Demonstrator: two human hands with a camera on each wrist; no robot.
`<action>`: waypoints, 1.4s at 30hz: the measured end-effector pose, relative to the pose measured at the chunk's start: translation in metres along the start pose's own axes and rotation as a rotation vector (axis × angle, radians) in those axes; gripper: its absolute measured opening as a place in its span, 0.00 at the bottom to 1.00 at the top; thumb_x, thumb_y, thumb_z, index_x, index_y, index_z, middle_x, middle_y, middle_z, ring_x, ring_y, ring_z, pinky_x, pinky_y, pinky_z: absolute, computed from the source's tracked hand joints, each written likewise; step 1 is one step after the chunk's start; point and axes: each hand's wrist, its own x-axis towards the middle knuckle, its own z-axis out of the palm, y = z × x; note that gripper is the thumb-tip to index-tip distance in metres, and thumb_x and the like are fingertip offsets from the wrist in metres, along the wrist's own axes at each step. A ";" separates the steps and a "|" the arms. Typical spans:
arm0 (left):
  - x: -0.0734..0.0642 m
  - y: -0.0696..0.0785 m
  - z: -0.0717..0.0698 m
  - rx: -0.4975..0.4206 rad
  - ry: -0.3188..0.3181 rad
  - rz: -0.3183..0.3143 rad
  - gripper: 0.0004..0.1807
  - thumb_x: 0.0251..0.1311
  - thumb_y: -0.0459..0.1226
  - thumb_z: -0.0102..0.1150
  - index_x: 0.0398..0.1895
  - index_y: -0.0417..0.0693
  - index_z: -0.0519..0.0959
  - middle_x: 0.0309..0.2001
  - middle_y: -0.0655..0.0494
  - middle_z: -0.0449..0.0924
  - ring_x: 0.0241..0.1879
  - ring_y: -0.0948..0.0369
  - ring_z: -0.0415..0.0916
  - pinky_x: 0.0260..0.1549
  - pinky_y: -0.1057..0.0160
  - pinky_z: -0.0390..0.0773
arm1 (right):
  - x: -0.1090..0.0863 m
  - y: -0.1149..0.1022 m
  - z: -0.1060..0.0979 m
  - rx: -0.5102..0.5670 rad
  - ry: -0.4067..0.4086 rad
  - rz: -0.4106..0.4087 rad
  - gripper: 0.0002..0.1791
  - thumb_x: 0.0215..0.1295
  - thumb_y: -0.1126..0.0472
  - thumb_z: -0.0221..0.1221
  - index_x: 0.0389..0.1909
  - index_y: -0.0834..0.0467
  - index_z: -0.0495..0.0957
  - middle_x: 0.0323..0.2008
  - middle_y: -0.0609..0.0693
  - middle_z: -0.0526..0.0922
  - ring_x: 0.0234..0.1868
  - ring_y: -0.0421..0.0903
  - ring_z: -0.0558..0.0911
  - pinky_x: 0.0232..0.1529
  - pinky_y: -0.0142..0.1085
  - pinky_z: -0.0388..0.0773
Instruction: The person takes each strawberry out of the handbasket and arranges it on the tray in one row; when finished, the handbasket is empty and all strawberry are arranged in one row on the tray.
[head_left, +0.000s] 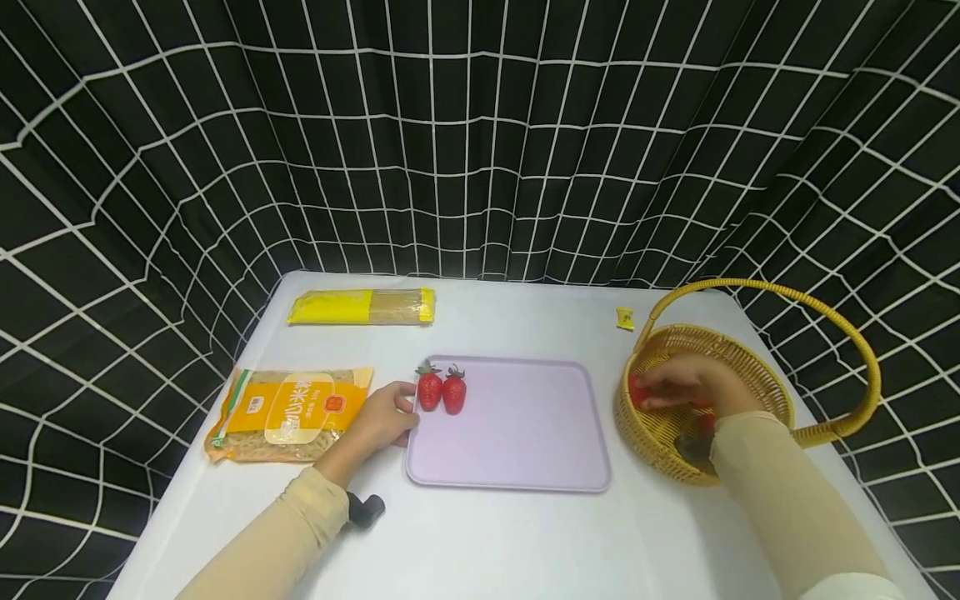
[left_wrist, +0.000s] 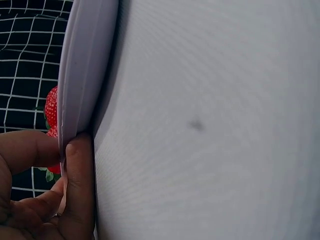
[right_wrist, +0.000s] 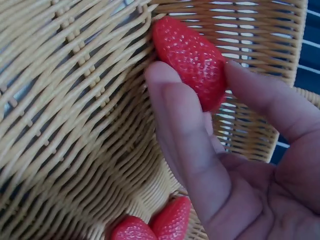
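My left hand [head_left: 384,414] pinches the left rim of a pale purple tray [head_left: 525,425]; in the left wrist view the thumb and a finger lie on either side of the rim [left_wrist: 85,65]. On the tray's upper left part are two strawberries [head_left: 453,392] with green leaves. Inside a wicker basket [head_left: 637,425] at the right, my right hand [head_left: 686,382] holds a strawberry [right_wrist: 190,60] between thumb and fingers, close to the woven wall. Further strawberries [right_wrist: 172,220] lie deeper in the basket, partly hidden by the hand.
Left of the tray lies an orange bag of pasta [head_left: 292,417], with a yellow pack of noodles [head_left: 360,307] behind it. A small yellow wrapped piece [head_left: 625,318] sits near the basket, whose tall handle [head_left: 847,333] arches up. A black object [head_left: 366,510] is by the left sleeve.
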 end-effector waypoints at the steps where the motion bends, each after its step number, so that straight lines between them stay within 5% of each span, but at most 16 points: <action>1: 0.000 -0.001 0.000 -0.002 -0.003 0.001 0.30 0.54 0.28 0.61 0.64 0.41 0.70 0.43 0.43 0.74 0.27 0.54 0.80 0.23 0.61 0.85 | 0.002 -0.001 0.001 -0.004 0.012 0.010 0.11 0.70 0.66 0.53 0.43 0.72 0.77 0.37 0.61 0.84 0.38 0.49 0.85 0.52 0.41 0.80; 8: 0.003 0.000 0.000 -0.009 0.000 -0.003 0.30 0.55 0.28 0.61 0.64 0.42 0.70 0.43 0.44 0.74 0.27 0.54 0.80 0.24 0.61 0.85 | 0.011 -0.001 -0.013 -0.070 -0.062 -0.017 0.12 0.67 0.64 0.55 0.43 0.70 0.76 0.38 0.58 0.82 0.40 0.49 0.84 0.53 0.42 0.80; 12: 0.003 0.000 0.000 -0.023 -0.004 0.005 0.31 0.55 0.28 0.61 0.64 0.41 0.70 0.43 0.43 0.74 0.26 0.54 0.80 0.24 0.60 0.85 | -0.010 -0.011 -0.018 -0.147 -0.072 -0.090 0.14 0.69 0.61 0.53 0.44 0.68 0.77 0.39 0.55 0.82 0.41 0.47 0.82 0.54 0.42 0.79; 17: 0.002 -0.003 -0.001 0.005 0.000 -0.012 0.30 0.55 0.28 0.61 0.64 0.42 0.70 0.43 0.44 0.74 0.26 0.55 0.80 0.24 0.61 0.85 | -0.054 -0.036 0.012 -0.208 0.080 -0.219 0.17 0.70 0.59 0.54 0.49 0.70 0.71 0.40 0.55 0.78 0.43 0.48 0.80 0.54 0.43 0.79; 21: 0.003 -0.004 -0.001 0.020 0.010 -0.008 0.30 0.56 0.29 0.62 0.64 0.43 0.70 0.43 0.45 0.74 0.27 0.54 0.80 0.24 0.62 0.85 | -0.067 -0.056 0.050 -0.287 0.087 -0.302 0.25 0.70 0.57 0.57 0.57 0.72 0.68 0.44 0.59 0.78 0.47 0.53 0.80 0.53 0.42 0.80; 24: 0.004 -0.005 -0.001 0.017 0.008 -0.003 0.30 0.55 0.29 0.62 0.64 0.43 0.70 0.43 0.45 0.74 0.26 0.55 0.80 0.24 0.62 0.85 | -0.052 -0.070 0.083 -0.296 0.040 -0.287 0.26 0.67 0.57 0.59 0.59 0.70 0.67 0.48 0.61 0.78 0.47 0.55 0.80 0.51 0.44 0.81; 29: 0.003 -0.004 -0.002 0.021 0.004 -0.008 0.30 0.56 0.29 0.62 0.64 0.42 0.70 0.43 0.44 0.74 0.26 0.55 0.80 0.24 0.62 0.85 | 0.000 -0.080 0.134 -0.206 -0.011 -0.199 0.25 0.63 0.62 0.61 0.57 0.68 0.67 0.49 0.62 0.76 0.46 0.55 0.79 0.48 0.47 0.83; 36: 0.002 -0.002 -0.003 0.034 0.007 -0.021 0.30 0.56 0.30 0.62 0.65 0.43 0.70 0.44 0.44 0.75 0.27 0.55 0.80 0.25 0.62 0.85 | 0.064 -0.080 0.193 -0.143 0.107 -0.172 0.14 0.64 0.66 0.59 0.47 0.69 0.73 0.42 0.60 0.79 0.40 0.53 0.79 0.43 0.43 0.84; 42: 0.002 -0.001 -0.002 0.012 0.005 -0.013 0.31 0.55 0.29 0.62 0.65 0.43 0.70 0.44 0.44 0.75 0.26 0.55 0.80 0.24 0.62 0.85 | 0.082 -0.083 0.216 -0.241 0.201 -0.170 0.10 0.63 0.65 0.60 0.42 0.67 0.75 0.36 0.58 0.79 0.35 0.52 0.78 0.37 0.41 0.85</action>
